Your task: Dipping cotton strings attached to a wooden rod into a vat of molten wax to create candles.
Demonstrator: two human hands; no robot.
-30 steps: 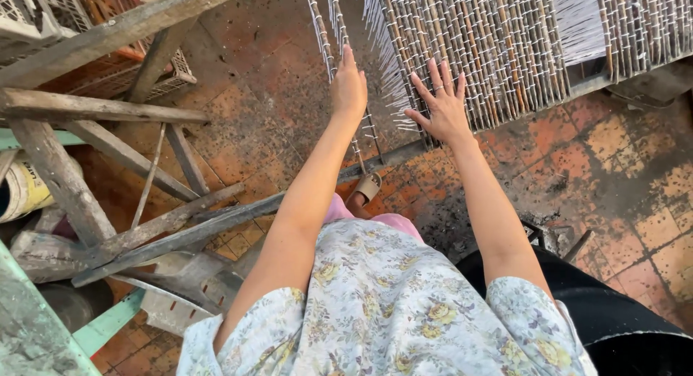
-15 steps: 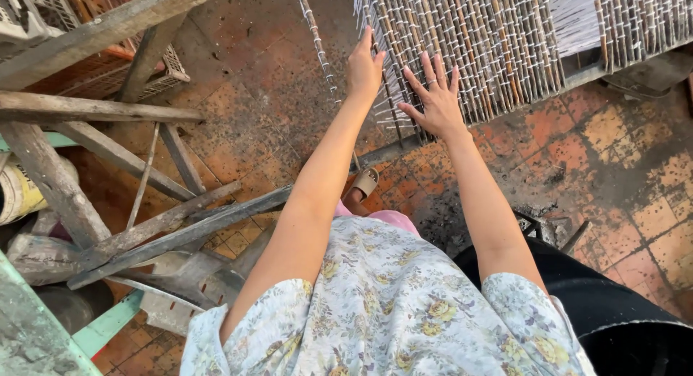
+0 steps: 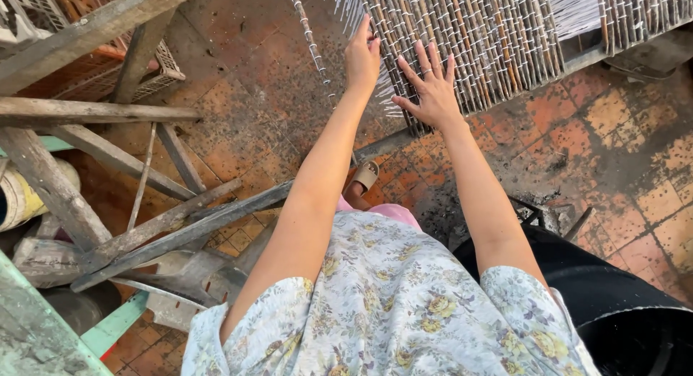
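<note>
A woven mat of thin brown reeds (image 3: 505, 36) bound by white threads (image 3: 574, 7) stretches across the top of the head view. My left hand (image 3: 362, 57) rests at the mat's left edge, fingers curled against the outermost reeds. My right hand (image 3: 431, 87) lies flat on the mat's near edge with its fingers spread and holds nothing. One loose reed strung with white knots (image 3: 312, 44) runs apart from the mat, just left of my left hand.
Weathered wooden beams (image 3: 101, 116) of a frame cross the left side. An orange plastic crate (image 3: 108, 72) sits behind them. The floor is stained terracotta tile (image 3: 621, 130). My sandalled foot (image 3: 363, 177) shows below the mat. A black tub (image 3: 635, 333) is at the lower right.
Both hands have shifted slightly up and to the right along the mat's edge. The left hand now sits closer against the outer reeds.
</note>
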